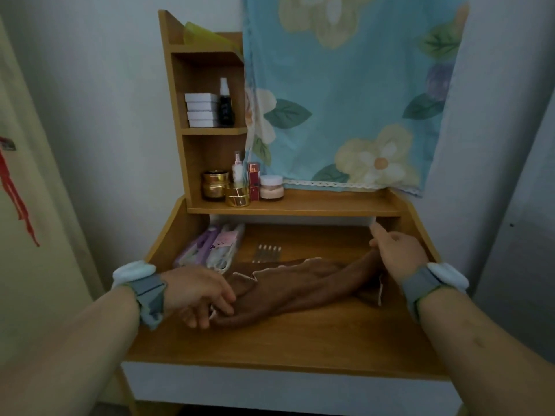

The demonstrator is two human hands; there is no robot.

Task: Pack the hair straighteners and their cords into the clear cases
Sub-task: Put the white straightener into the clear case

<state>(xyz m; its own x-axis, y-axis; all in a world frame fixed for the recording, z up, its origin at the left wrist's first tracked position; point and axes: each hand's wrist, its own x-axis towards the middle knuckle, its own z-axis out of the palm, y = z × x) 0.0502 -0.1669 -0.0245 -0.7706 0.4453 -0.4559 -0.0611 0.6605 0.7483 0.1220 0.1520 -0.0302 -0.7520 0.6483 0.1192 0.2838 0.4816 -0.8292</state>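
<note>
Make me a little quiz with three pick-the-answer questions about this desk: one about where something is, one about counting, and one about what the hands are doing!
1. Where do the clear cases lie?
A. At the back left of the desk, under the shelf
B. On the top shelf
C. On the floor

2. How many white boxes are stacked on the shelf?
A. One
B. Four
C. Nine

3. What are the hands doing?
A. Both hang idle
B. Both hold the brown cloth
C. Both hold a bottle

Answers:
1. A, the cases sit beside the left wall of the desk.
2. B, four lie in one stack beside the dark spray bottle.
3. B, the left hand grips one end, the right hand the other.
</note>
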